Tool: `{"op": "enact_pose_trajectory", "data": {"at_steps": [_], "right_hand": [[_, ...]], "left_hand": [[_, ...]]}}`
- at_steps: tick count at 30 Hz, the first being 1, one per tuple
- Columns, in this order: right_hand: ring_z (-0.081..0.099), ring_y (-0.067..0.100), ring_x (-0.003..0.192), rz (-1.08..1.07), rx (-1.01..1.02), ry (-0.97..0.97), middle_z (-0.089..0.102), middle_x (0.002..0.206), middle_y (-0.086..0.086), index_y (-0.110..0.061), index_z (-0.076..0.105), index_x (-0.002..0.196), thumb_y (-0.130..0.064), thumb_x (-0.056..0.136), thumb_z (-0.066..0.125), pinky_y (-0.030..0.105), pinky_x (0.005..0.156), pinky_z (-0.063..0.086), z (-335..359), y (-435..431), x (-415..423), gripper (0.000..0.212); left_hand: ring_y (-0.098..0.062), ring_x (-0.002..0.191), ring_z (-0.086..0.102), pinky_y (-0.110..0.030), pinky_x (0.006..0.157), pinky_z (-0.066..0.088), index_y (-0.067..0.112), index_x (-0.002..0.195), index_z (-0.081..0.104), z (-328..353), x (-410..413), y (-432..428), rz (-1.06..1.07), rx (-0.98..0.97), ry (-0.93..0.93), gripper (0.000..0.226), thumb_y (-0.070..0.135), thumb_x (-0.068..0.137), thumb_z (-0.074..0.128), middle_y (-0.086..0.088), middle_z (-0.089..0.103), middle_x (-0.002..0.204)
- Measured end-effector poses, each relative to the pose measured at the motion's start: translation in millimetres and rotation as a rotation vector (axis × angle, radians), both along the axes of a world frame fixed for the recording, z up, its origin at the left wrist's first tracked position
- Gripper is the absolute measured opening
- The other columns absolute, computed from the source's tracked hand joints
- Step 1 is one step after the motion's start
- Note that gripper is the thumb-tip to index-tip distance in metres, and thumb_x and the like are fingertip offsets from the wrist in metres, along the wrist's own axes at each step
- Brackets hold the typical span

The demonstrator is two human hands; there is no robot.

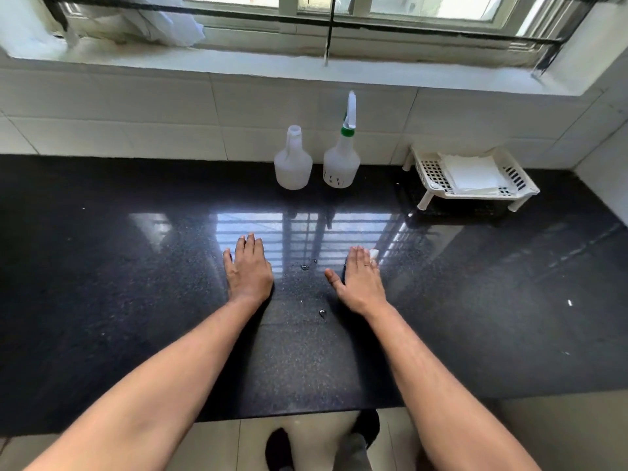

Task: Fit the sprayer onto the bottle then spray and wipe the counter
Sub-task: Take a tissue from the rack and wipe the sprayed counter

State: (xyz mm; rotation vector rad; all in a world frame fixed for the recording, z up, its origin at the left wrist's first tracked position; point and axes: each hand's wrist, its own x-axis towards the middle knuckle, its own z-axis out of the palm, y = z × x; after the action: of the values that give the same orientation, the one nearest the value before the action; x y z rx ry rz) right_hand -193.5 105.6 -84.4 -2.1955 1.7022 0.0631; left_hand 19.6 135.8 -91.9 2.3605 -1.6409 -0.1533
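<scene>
On a dark polished counter (119, 266) beneath a window, a person presses both hands palm-down, fingers stretched flat and gripping nothing. At centre frame the left hand (249, 268) lies bare on the stone; the right hand (360, 278) rests just to its three o'clock, with a scrap of white cloth or paper (373, 254) peeking out at its little-finger side, touching the fingers. Small water droplets (304, 267) sit between the two hands. Toward twelve o'clock, against the tiled wall, two white bottles stand upright side by side: an open-necked bottle (293, 164) with no top, and at its three o'clock a bottle with a sprayer (350, 113) fitted on a green collar. Farther toward two o'clock, a white slotted basket (431, 171) on short legs holds folded white cloths (472, 175). Both bottles stand well apart from the hands.
</scene>
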Motion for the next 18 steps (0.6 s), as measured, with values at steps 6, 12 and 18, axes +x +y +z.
{"op": "enact_pose_trajectory", "data": {"at_steps": [6, 12, 18], "right_hand": [[-0.010, 0.026, 0.147, 0.208, 0.039, -0.066, -0.008, 0.158, 0.017, -0.002, -0.004, 0.147, -0.054, 0.096, 0.021, 0.039, 0.120, -0.005, 8.6, 13.0, 73.5, 0.078], [-0.007, 0.021, 0.147, 0.453, 0.052, -0.090, -0.003, 0.159, 0.013, -0.005, 0.002, 0.149, -0.046, 0.098, 0.025, 0.037, 0.120, -0.004, 6.1, 35.4, 110.8, 0.069], [0.002, 0.021, 0.148, 0.634, -0.041, -0.003, 0.004, 0.160, 0.010, -0.007, 0.007, 0.149, -0.072, 0.082, 0.005, 0.038, 0.120, 0.003, 7.6, 52.3, 79.3, 0.094]], "left_hand": [[-0.020, 0.146, 0.014, -0.046, 0.119, 0.009, 0.013, 0.145, 0.026, -2.1, -0.4, 11.7, 0.042, 0.014, 0.038, 0.053, 0.014, 0.094, 0.034, -0.004, 0.019, 0.158], [-0.015, 0.146, 0.015, -0.033, 0.119, 0.005, 0.013, 0.147, 0.025, -10.4, 23.9, 38.6, -0.109, -0.020, 0.105, 0.052, 0.012, 0.096, 0.034, -0.002, 0.021, 0.158], [-0.022, 0.143, 0.028, -0.038, 0.118, 0.016, 0.007, 0.140, 0.040, -10.3, 20.1, 51.1, -0.111, -0.111, 0.120, 0.048, 0.008, 0.092, 0.040, -0.009, 0.037, 0.150]]}}
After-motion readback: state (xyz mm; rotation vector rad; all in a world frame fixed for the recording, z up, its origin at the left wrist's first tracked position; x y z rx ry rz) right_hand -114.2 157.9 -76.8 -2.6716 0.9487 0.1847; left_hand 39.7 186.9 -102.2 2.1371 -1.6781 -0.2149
